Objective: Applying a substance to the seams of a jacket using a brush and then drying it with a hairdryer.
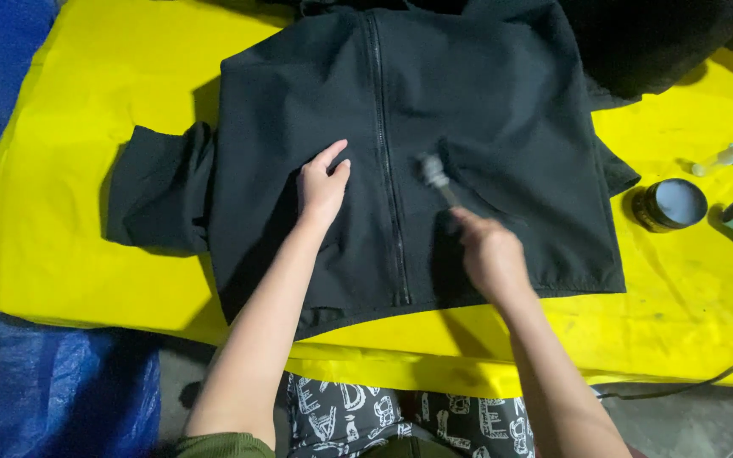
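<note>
A jacket (400, 153) lies flat on a table cover (86, 127), zipper (386, 153) running near to far. Left hand (322, 187) rests left of the zipper; right hand (489, 254) holds a brush (434, 176) right of it. A round tin (670, 204) sits further right.

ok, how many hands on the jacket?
2. Left hand presses flat on the black jacket left of its zipper; right hand holds a small brush right of it.
</note>
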